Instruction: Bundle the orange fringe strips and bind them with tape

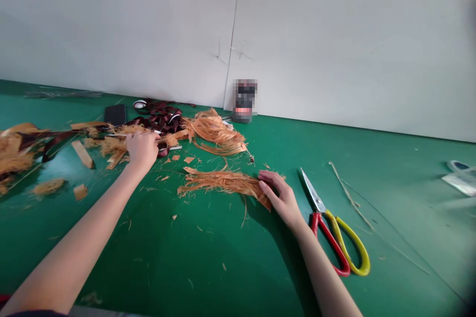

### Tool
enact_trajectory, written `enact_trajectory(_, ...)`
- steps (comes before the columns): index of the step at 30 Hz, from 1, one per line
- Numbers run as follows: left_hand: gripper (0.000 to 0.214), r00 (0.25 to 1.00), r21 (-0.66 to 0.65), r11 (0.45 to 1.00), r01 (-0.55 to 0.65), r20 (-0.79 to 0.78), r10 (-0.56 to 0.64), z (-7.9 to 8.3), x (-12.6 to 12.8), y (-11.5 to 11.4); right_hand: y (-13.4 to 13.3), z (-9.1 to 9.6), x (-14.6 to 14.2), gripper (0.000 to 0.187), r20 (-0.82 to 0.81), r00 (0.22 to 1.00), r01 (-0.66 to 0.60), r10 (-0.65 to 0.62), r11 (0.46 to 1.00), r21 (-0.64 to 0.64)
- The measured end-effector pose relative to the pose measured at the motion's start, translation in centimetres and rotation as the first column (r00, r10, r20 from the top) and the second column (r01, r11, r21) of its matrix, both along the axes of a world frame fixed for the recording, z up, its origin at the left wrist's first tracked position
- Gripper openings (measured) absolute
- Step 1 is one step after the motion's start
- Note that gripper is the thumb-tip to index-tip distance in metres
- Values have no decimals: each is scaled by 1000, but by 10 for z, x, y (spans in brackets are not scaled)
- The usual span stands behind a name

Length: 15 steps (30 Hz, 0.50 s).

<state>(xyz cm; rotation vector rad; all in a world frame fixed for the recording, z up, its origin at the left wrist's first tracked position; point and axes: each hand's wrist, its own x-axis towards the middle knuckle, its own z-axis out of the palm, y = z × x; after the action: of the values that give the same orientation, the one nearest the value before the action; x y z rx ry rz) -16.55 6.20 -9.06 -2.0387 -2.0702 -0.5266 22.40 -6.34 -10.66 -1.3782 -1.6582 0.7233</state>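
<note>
My left hand reaches far out over the green table, its fingers curled on something at the edge of a dark maroon ribbon pile; what it grips is hidden. My right hand lies with fingers stretched flat on the right end of a bundle of shredded orange fibre strips. Another fan of orange fibres lies further back. Scissors with one red and one yellow handle rest shut just right of my right wrist.
Orange scraps and strips litter the left side. A black phone and a tape roll lie near the white partition wall. A thin twig and clear packaging sit at right.
</note>
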Motion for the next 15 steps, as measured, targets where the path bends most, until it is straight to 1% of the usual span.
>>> enact_trajectory(7,22,995,-77,993,94,35,-92,3,20,-8,-1,-7,4,23,-64,993,105,-102,994,40)
enact_trajectory(12,26,999,-49,998,41,-31,-42,10,38,-14,-3,-4,6,21,-47,987,160,-156,982,96)
enact_trajectory(15,21,995,-113,992,60,-66,-68,14,42,-20,-4,-1,8,21,-39,975,223,-220,964,143)
